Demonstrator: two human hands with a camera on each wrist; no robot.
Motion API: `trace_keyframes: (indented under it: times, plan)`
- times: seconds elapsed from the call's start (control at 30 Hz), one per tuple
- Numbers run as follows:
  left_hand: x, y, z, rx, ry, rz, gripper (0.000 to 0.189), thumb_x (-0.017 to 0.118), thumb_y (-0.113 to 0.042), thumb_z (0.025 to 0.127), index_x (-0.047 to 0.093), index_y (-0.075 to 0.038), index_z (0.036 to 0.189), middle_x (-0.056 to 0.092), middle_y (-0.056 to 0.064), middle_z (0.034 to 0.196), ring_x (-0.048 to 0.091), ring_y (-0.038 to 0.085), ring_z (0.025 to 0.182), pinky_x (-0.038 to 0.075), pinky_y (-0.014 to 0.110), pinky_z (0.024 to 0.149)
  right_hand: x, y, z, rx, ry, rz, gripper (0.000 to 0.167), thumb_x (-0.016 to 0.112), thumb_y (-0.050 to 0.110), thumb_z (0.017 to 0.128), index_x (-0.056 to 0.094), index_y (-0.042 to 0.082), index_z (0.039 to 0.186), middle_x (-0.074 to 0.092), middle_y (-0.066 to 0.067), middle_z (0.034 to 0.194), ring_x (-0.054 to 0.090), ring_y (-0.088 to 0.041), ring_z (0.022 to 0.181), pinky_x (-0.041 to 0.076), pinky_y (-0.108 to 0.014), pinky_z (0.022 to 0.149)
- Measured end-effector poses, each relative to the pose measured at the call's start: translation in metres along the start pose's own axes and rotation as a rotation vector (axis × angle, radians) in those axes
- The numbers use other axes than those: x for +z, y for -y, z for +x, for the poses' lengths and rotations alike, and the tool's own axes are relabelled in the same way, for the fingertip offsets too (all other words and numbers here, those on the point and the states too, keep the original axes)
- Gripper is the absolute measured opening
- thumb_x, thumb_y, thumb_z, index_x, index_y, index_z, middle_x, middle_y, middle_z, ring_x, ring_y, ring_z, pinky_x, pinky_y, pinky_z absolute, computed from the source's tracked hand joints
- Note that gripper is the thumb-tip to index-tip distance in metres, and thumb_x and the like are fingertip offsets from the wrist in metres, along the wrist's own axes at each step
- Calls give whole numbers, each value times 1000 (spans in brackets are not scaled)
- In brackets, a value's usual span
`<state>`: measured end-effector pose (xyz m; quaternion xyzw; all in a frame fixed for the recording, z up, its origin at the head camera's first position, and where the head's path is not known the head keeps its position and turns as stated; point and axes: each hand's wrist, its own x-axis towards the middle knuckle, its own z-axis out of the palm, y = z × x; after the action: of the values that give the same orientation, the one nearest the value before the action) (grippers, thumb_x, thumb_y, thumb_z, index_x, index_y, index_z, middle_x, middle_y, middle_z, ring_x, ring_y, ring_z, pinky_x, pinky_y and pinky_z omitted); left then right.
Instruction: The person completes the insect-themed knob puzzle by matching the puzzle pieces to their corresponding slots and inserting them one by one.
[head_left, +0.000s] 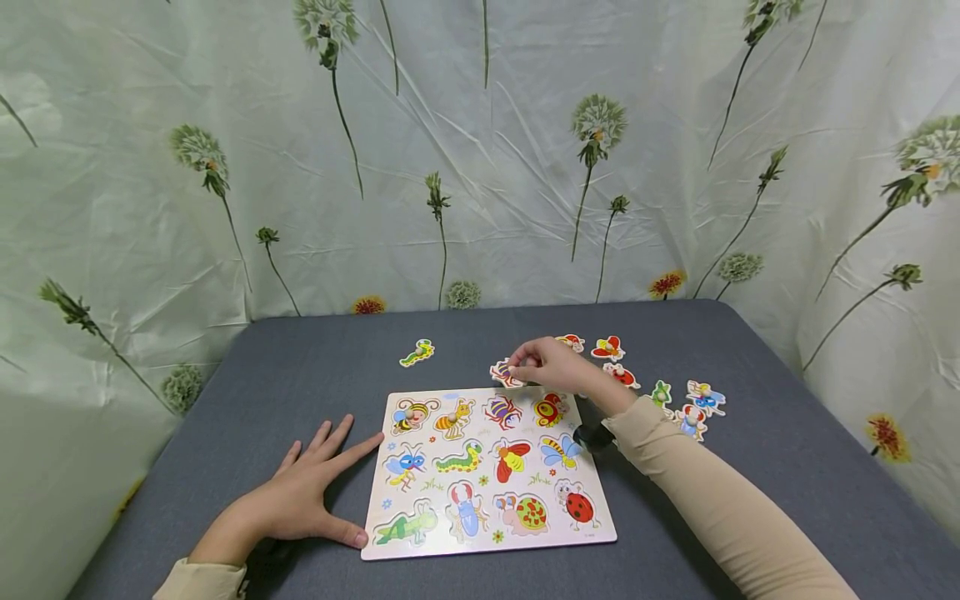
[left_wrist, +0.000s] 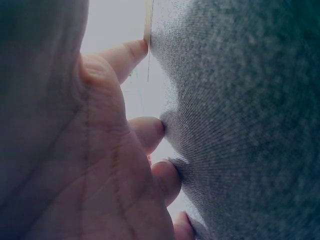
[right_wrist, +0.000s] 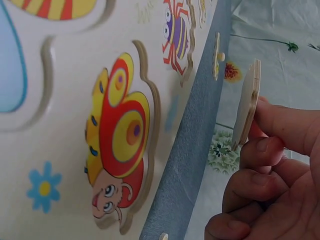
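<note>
A pale wooden peg puzzle board (head_left: 491, 475) with insect pictures lies on the dark table. My left hand (head_left: 300, 492) rests at its left edge, fingers spread, with thumb and index fingertip touching the board. My right hand (head_left: 555, 367) pinches a spider puzzle piece (head_left: 504, 374) just past the board's back edge. In the right wrist view that piece (right_wrist: 247, 107) is seen edge-on, held off the table. The printed spider recess (head_left: 502, 412) lies in the board's back row. Two knobbed pieces, a bee (head_left: 412, 416) and an ant-like insect (head_left: 453, 419), sit in the board.
A caterpillar piece (head_left: 417, 353) lies alone behind the board. Several loose pieces are scattered at the right, among them a red and yellow insect (head_left: 608, 348), a ladybug (head_left: 622, 375), a green one (head_left: 661, 393) and a blue dragonfly-like one (head_left: 706, 398). A floral curtain (head_left: 510, 167) hangs behind the table.
</note>
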<state>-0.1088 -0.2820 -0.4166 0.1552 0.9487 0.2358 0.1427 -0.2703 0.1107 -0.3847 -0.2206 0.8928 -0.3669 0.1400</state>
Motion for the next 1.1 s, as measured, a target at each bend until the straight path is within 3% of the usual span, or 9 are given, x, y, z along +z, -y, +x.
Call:
trace_keyframes:
  times: [0.47,1.1]
  plan:
    - [0,-1,0,-5,4,5,128,98,-64,63,34,-36,170,9,29,179,3,66,160,2,91,114,11,-1,-10,-18,58,46,18,70,21,106,75,5,114,52,2,71,40,-13,59,33,-25,55]
    - [0,0,1,-8,2,8,128,99,-63,63,34,-36,170,10,29,179,3,67,160,2,91,114,22,-5,-16,-100,122,-26,17,72,20,104,77,5,112,54,5,71,45,-10,65,39,-25,64]
